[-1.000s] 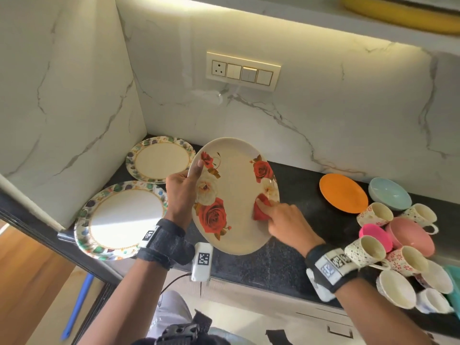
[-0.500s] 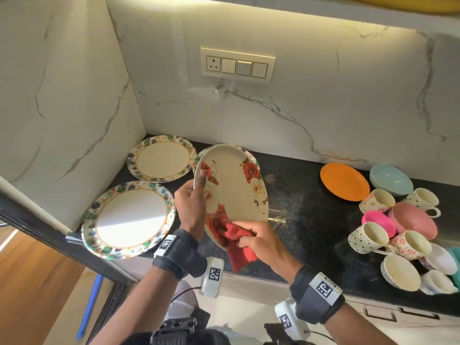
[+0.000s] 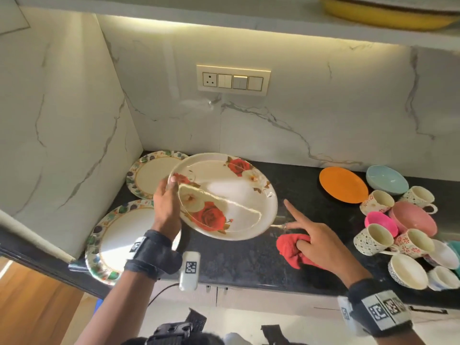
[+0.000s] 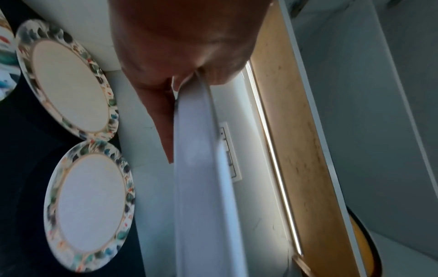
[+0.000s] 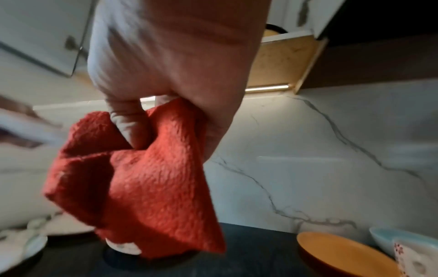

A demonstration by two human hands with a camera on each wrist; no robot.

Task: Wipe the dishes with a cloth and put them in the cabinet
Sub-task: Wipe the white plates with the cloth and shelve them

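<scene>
With the red cloth [image 3: 291, 249] lifted off since a moment ago, bunched in right hand [image 3: 315, 241] fingers, left hand [image 3: 166, 204] gripping rose plate [image 3: 224, 195] rim above worktop's [image 3: 249, 265] back-left corner: wiped, ready for cabinet.

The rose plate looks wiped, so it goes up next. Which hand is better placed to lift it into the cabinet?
Probably the left hand: it grips the rose plate by its rim. The right hand is off the plate, holding the red cloth.
</scene>
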